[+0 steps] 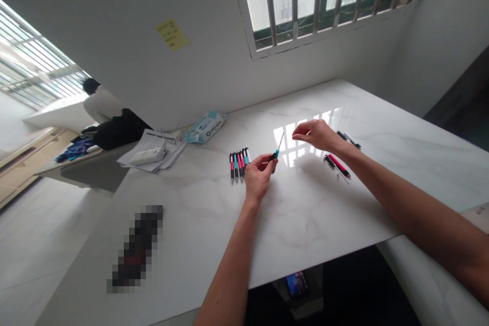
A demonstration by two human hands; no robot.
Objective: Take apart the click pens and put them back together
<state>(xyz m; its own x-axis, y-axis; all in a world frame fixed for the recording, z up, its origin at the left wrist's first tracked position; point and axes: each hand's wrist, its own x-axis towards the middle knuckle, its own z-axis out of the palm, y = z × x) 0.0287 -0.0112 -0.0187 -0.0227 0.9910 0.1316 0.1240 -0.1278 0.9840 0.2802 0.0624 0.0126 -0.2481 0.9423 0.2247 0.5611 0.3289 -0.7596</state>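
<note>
My left hand [259, 178] is closed around a teal-and-black pen barrel [274, 156], held tilted above the table. A thin refill [281, 141] sticks up out of its top. To the right of the refill tip and apart from it, my right hand [314, 134] hovers with its fingertips pressed together; anything between them is too small to make out. Left of my left hand, several click pens [239, 165] in red, teal and white lie side by side in a row. Under my right forearm lie a red pen barrel [339, 165], a black pen part [329, 161] and a thin refill [343, 175].
Farther right lie black and white pen parts [349, 138]. A wipes packet [206, 127] and papers [153, 150] are at the back left of the marble-look table [198, 244]. A blurred dark object [137, 249] lies front left. A phone [297, 284] is below the table edge. Another person [105, 107] sits far left.
</note>
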